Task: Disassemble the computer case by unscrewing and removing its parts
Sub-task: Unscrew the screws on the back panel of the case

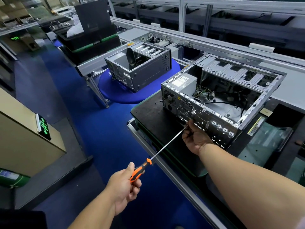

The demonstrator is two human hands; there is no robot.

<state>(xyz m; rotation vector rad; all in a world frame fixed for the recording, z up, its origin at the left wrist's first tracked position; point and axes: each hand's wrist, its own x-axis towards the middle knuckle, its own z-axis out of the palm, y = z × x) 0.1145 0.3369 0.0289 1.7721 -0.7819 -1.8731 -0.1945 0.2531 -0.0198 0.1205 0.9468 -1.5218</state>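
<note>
An open grey computer case (264,96) lies on its side on a black mat (148,113), its rear panel facing me, with the power supply (184,83) and loose cables inside. My left hand (123,184) grips the orange-and-black handle of a long screwdriver (166,144). The shaft runs up and right to the case's rear panel, just below the fan grille (186,107). My right hand (195,138) is closed around the shaft's tip end against the panel. The tip itself is hidden by my fingers.
A second open case (145,73) sits on a round blue pad farther back left. Black trays (89,40) stand stacked behind it. A conveyor rail (214,42) runs along the far side. Small loose screws (156,103) lie on the mat. Blue floor lies to the left.
</note>
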